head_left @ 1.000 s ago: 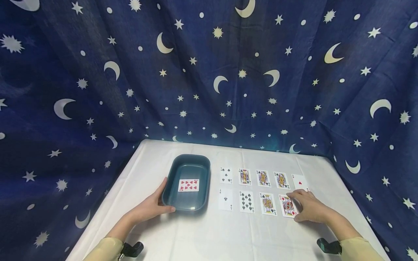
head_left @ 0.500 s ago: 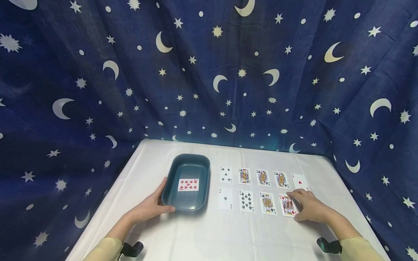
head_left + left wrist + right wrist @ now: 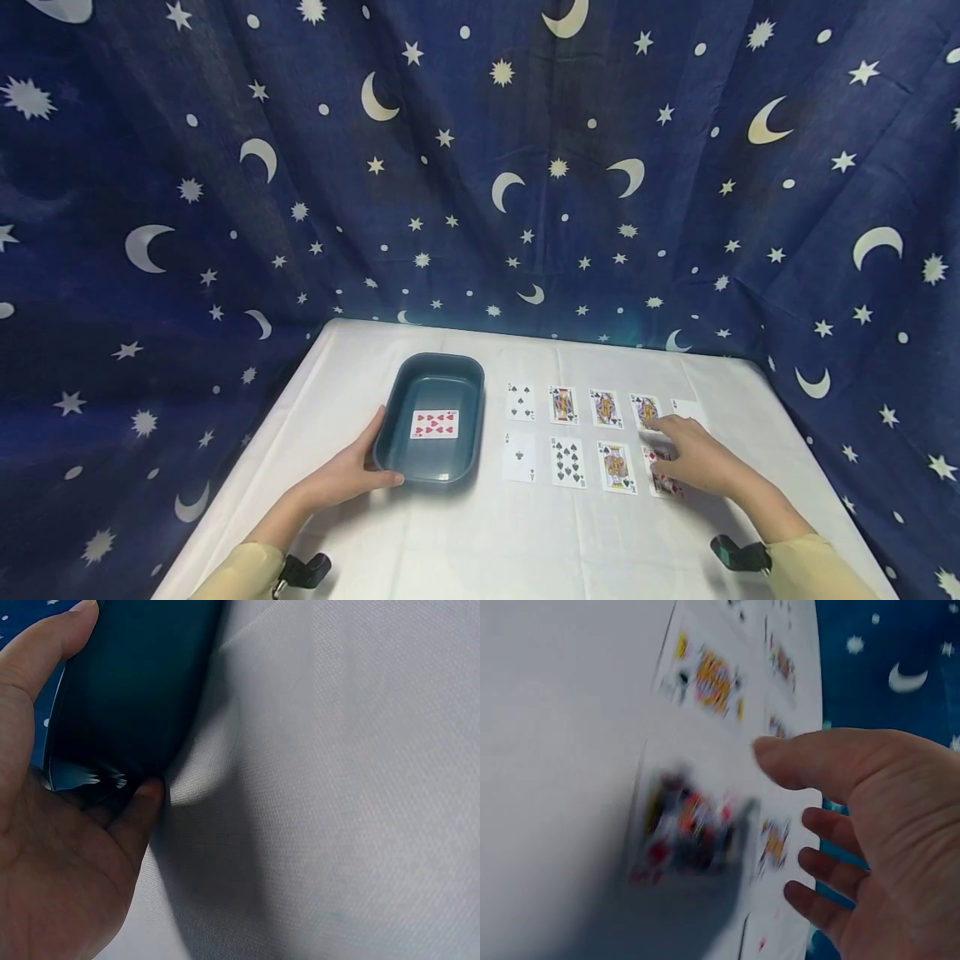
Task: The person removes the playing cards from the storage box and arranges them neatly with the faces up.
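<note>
My left hand (image 3: 348,479) grips the near left side of a dark teal tray (image 3: 438,462), thumb at its near edge and fingers along its side. Inside the tray lies a hearts playing card (image 3: 435,424), face up. My right hand (image 3: 697,458) hovers over the right end of two rows of playing cards, thumb and fingers apart with nothing between them. Under it is a diamond face card (image 3: 663,485), partly covered in the head view. Close beyond its fingertips lie a club face card (image 3: 643,407) and the partly hidden ace of hearts (image 3: 686,408).
Several more face-up cards make up the two rows, among them an ace of clubs (image 3: 519,458), a ten of spades (image 3: 567,463) and a king of spades (image 3: 617,468). A white cloth (image 3: 480,550) covers the table. A dark blue star-patterned curtain (image 3: 480,167) hangs behind.
My right hand has lifted from the diamond face card and shifted left and slightly away from me, now covering part of that card and the ace of hearts. The left hand keeps its grip.
</note>
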